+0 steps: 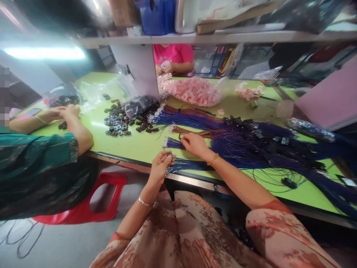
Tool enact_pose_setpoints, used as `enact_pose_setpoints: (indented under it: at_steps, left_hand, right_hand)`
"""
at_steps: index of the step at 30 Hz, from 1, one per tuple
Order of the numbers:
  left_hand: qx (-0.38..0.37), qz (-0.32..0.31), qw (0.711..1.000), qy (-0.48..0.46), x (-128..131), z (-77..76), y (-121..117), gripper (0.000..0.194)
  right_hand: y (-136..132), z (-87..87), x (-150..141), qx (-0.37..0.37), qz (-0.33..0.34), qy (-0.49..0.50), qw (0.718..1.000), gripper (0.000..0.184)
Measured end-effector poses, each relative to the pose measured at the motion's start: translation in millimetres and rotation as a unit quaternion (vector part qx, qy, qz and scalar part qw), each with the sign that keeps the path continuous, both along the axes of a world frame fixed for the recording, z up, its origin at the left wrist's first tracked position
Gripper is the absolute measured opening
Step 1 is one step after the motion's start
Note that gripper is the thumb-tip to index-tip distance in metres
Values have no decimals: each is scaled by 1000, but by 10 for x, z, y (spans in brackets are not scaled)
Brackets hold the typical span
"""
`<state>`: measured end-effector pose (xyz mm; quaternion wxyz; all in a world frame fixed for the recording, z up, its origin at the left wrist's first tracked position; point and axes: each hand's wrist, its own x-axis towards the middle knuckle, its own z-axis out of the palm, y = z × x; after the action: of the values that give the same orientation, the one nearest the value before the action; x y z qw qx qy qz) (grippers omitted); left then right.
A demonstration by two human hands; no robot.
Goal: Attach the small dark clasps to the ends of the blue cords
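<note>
In the upper centre, a clear plastic bag holds pale-pink pieces; left of it, a crumpled clear bag holds dark ones. At centre, the left hand pinches a small dark-grey block; the right hand curls over thin, silver-tipped blue wires, its hold unclear.

A small dark piece is showing between the thumb and fingers of the left hand, its finer shape hiding in the pinch. Just beyond that grip, a blue wire bundle is lying flat, its silvery tips pointing left, its length disappearing behind the right hand. A nearer blue bundle is stretching rightward from beside the left grip. Brown wires are running just past the right grip, any contact there staying unclear.
</note>
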<state>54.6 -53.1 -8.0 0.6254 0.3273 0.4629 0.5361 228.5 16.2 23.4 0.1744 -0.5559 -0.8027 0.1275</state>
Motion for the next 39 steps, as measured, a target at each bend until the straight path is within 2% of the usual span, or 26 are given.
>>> enact_pose_setpoints:
  at_steps: [2, 4, 7, 10, 12, 15, 19, 23, 26, 32, 39]
  left_hand:
    - [1, -2, 1000, -1, 3, 5, 2, 43]
    - [-1, -5, 1000, -3, -2, 6, 2, 43]
    - [-5, -5, 1000, -5, -15, 2, -1, 42]
    - [-7, -4, 1000, -10, -16, -2, -3, 41]
    - [-6, -2, 1000, -19, -4, -3, -3, 41]
    - [-6, 4, 999, -36, 24, 2, 0, 40]
    - [-10, 8, 998, -62, 57, 2, -1, 40]
    - [-9, 9, 995, -96, 77, -3, 6, 36]
    - [-12, 6, 993, -115, 90, 0, 23, 31]
    - [-34, -13, 990, -138, 110, 8, 45, 27]
    - [-38, -17, 987, -153, 113, 5, 26, 25]
  right_hand:
    - [122, -35, 53, -10, -47, -86, 995, 24]
    - [183, -101, 77, -28, -52, -120, 991, 22]
    - [189, -178, 96, -25, -41, -116, 992, 22]
    - [160, -165, 113, 0, -24, -91, 996, 21]
    - [143, -110, 91, 14, 0, -49, 999, 17]
    - [115, -2, -31, 17, 61, 65, 996, 11]
    - [47, 100, -248, -14, 120, 222, 968, 11]
    - [-72, 112, -274, -81, 137, 293, 943, 9]
    - [-171, 75, -174, -93, 121, 292, 944, 10]
    - [-302, -39, -28, -85, 68, 241, 964, 16]
    - [-362, -13, -37, -51, 82, 186, 978, 23]
